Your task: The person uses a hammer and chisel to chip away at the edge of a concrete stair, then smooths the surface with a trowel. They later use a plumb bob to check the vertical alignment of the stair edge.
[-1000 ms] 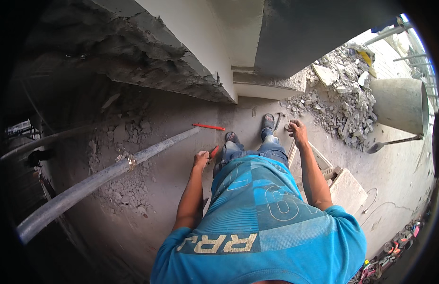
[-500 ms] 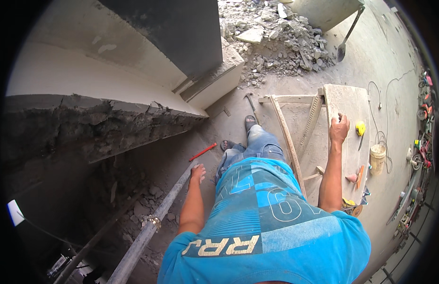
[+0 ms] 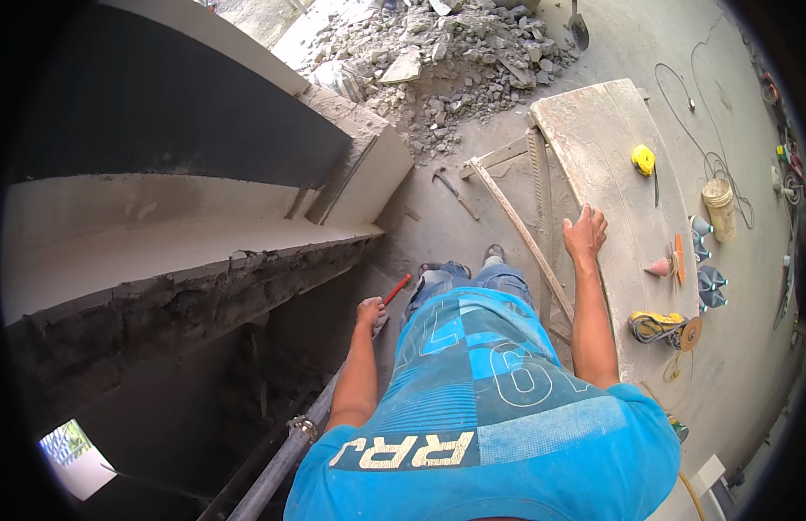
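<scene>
My left hand (image 3: 369,313) is closed at the upper end of a grey metal pipe (image 3: 278,469), its fingers curled. Just beyond the knuckles shows a slim red stick (image 3: 398,288); I cannot tell whether the hand touches it. My right hand (image 3: 585,233) rests palm down on the near edge of a dusty wooden board (image 3: 594,130), fingers apart and holding nothing. On the board lie a yellow tape measure (image 3: 643,160), a float with an orange edge (image 3: 679,259), a pinkish cone (image 3: 658,267) and a yellow power tool with a disc (image 3: 659,327).
A hammer (image 3: 456,193) lies on the floor ahead. Behind it rises a rubble heap (image 3: 437,65), with a shovel (image 3: 578,30) to its right. At left, a broken concrete edge (image 3: 203,286) borders a dark drop. A bucket (image 3: 720,208) and cable (image 3: 720,152) are right of the board.
My left hand has come up to the pipe's end, beside the red stick. My right hand has settled from above the board onto its near edge. The view has turned and shifted.
</scene>
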Motion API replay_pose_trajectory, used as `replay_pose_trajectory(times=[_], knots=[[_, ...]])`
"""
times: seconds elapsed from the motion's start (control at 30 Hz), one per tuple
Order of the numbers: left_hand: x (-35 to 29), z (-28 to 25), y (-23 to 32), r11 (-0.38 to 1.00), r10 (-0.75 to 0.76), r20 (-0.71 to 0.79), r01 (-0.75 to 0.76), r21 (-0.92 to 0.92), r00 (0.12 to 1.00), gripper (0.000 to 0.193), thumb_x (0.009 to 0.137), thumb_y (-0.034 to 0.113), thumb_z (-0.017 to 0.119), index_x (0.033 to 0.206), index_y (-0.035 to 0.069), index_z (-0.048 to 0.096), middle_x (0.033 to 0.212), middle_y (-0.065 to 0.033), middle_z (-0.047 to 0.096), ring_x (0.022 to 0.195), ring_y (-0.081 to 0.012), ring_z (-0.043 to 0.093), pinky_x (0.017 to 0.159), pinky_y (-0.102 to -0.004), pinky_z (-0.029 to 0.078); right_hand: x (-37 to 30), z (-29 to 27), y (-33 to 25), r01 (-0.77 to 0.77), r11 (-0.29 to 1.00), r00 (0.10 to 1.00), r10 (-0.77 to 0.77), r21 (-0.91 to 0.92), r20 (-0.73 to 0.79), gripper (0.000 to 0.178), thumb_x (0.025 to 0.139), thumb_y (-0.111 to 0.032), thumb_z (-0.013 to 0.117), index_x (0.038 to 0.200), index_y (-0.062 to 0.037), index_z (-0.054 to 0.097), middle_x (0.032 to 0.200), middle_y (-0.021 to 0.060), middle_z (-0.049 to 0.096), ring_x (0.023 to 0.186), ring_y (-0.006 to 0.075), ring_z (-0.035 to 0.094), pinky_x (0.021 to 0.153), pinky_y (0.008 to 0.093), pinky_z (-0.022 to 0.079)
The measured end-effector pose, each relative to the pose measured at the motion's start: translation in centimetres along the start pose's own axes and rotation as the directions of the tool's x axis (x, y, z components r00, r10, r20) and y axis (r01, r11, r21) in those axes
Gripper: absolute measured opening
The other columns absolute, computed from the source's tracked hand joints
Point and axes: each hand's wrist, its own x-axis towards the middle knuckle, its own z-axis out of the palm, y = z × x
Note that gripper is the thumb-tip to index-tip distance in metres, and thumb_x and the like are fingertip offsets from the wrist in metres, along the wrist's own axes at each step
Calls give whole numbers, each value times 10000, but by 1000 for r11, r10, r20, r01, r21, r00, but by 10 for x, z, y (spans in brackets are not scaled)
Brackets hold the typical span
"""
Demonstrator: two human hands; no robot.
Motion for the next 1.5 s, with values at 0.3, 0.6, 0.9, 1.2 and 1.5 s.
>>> replay_pose_trajectory(times=[0.3,0.6,0.9,1.2,1.5], knots=[[-30,68,9,994,105,-78,-104,16,991,306,882,289,576,1103,77,578,872,-7,618,705,-121,581,503,-253,410,-1,4,16,153,988,987,-154,-26,-41,713,722,-269,694,1334,-55,396,1357,216,345,1279,361,323,1003,478,332],[-45,95,-44,996,77,-105,-81,-37,992,378,885,344,554,1182,108,549,1064,-64,616,935,-206,603,767,-406,461,-4,14,24,262,958,964,-266,-116,-23,799,723,-270,679,1391,-54,299,1384,248,291,1290,387,287,1014,504,306],[-54,152,-114,948,-130,-166,73,-311,978,300,843,254,627,1028,19,640,846,-77,649,669,-156,581,529,-317,440,-1,10,31,322,916,945,-327,-240,20,819,727,-286,682,1399,-40,282,1373,276,287,1262,397,318,1008,498,325],[-62,135,-109,965,-96,-155,53,-258,983,335,865,277,598,1108,45,602,960,-75,650,825,-189,610,584,-311,449,-5,14,30,309,930,949,-316,-199,-7,827,722,-301,684,1405,-47,293,1387,248,287,1277,390,301,1014,492,320],[-26,93,-67,998,-11,14,12,-69,1000,426,901,329,530,1255,94,503,1131,-100,592,971,-242,570,780,-432,468,-4,8,38,300,953,953,-297,49,-60,721,735,-246,681,1357,-42,380,1347,237,333,1253,393,319,1019,490,315]])
